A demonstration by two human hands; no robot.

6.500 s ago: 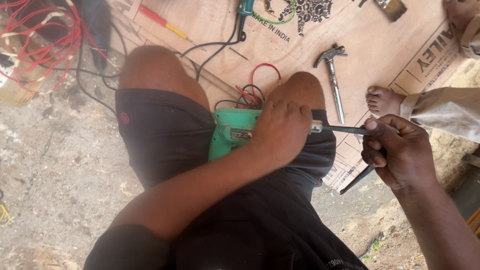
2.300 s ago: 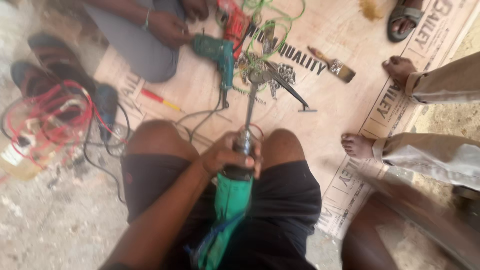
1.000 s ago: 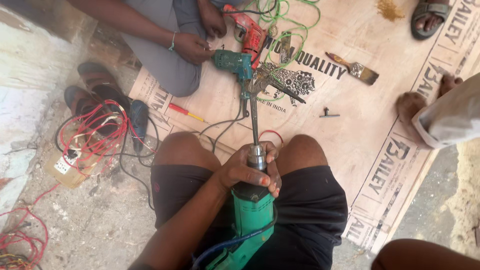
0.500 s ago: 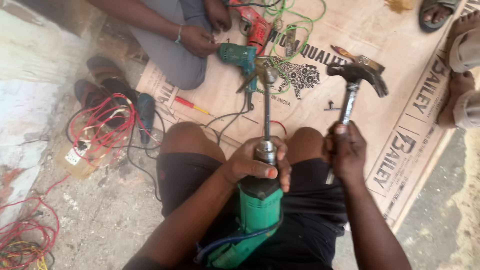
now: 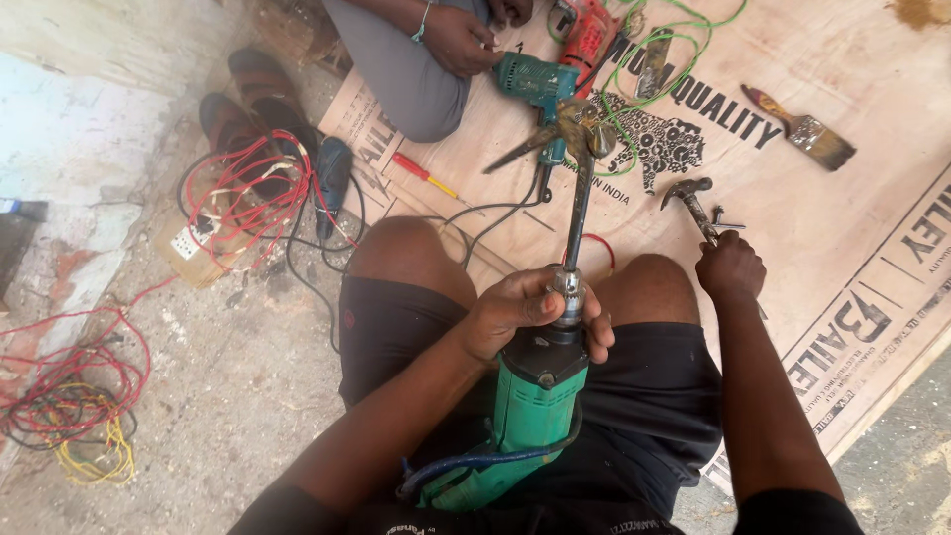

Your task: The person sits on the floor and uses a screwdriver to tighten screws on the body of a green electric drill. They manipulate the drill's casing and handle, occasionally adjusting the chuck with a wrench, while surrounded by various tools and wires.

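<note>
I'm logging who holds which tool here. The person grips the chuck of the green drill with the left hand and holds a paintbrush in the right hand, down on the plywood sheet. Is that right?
Not quite. The right hand holds a hammer, not a paintbrush; the paintbrush lies untouched farther off on the plywood sheet. The head view shows this. The left hand does grip the chuck of the green drill.
</note>
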